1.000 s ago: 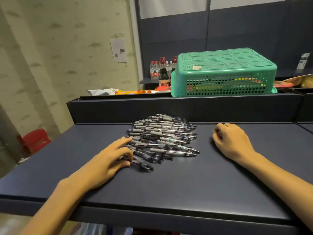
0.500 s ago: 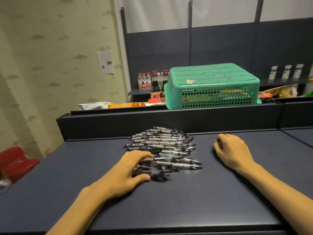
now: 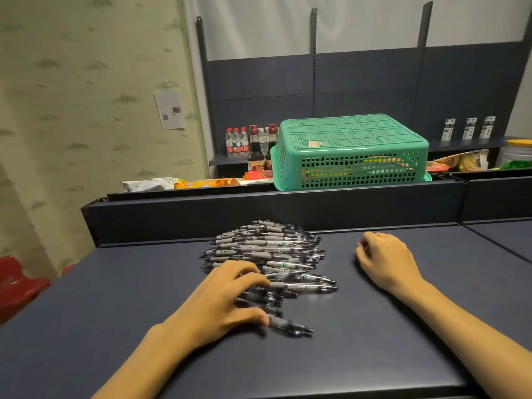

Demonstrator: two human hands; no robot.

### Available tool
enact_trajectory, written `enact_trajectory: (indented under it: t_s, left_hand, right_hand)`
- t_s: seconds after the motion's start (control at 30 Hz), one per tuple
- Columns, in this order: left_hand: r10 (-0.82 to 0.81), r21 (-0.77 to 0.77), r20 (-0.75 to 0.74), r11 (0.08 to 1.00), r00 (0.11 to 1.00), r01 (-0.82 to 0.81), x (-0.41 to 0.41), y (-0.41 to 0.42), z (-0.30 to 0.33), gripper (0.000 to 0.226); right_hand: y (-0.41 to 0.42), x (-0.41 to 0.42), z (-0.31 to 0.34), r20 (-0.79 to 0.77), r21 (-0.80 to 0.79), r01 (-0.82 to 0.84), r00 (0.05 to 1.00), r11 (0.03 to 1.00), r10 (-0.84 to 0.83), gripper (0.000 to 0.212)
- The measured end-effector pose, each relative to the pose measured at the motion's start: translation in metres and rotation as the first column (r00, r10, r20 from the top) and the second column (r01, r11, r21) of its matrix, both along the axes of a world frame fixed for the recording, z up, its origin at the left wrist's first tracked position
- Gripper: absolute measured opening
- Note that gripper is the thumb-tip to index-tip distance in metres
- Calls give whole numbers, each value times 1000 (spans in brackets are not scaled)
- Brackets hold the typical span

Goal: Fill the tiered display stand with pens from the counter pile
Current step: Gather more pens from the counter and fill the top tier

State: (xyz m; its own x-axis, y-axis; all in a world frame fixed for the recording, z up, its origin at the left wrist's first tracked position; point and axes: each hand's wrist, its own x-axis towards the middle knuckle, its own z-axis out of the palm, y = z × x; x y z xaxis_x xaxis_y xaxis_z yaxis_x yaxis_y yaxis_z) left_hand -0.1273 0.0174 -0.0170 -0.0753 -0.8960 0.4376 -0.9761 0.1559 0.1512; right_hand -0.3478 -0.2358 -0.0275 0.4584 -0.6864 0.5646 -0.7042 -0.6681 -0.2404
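Note:
A pile of clear pens with grey grips (image 3: 267,249) lies on the dark blue counter (image 3: 115,312), close to its raised back ledge. My left hand (image 3: 221,300) lies on the near edge of the pile. Its fingers arch over several pens and its thumb presses against a pen (image 3: 290,328) that has slid toward me. My right hand (image 3: 385,260) rests on the counter to the right of the pile, fingers loosely curled, holding nothing. No tiered stand shows in this view.
An upturned green plastic basket (image 3: 351,151) sits on the ledge behind the pile. Drink bottles (image 3: 253,145) and snack packets (image 3: 178,184) lie to its left. A red stool (image 3: 17,283) stands at the far left below the counter.
My left hand moved from the pile's left side onto its near edge and curled over several pens, dragging some toward me. The right hand stayed put. The view tilted upward.

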Motion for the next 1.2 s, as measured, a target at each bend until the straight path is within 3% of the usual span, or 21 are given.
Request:
enact_trajectory:
  t_s: [0.2, 0.47, 0.67, 0.9, 1.0, 1.2]
  left_hand:
    - [69, -230, 90, 972, 994, -47, -2, -7, -2, 25]
    - [151, -275, 209, 957, 966, -90, 1, -13, -6, 25]
    - [189, -330, 27, 928, 982, -169, 9, 6, 1, 24]
    - [292, -216, -21, 932, 956, -290, 35, 42, -4, 30]
    - [353, -162, -60, 919, 934, -358, 28, 45, -3, 42]
    - [160, 78, -27, 984, 987, -157, -3, 33, 9, 71]
  right_hand:
    - [-2, 0, 0, -7, -3, -7, 1000, 1000, 7, 22]
    - [-3, 0, 0, -22, 14, -10, 1000, 1000, 10, 22]
    - [-1, 0, 1, -10, 20, -26, 1000, 999, 26, 21]
    - [-4, -1, 0, -9, 7, -16, 1000, 1000, 16, 17]
    - [-4, -1, -1, -9, 16, -18, 1000, 1000, 18, 17]
    - [-4, 0, 0, -8, 30, -12, 1000, 999, 12, 20]
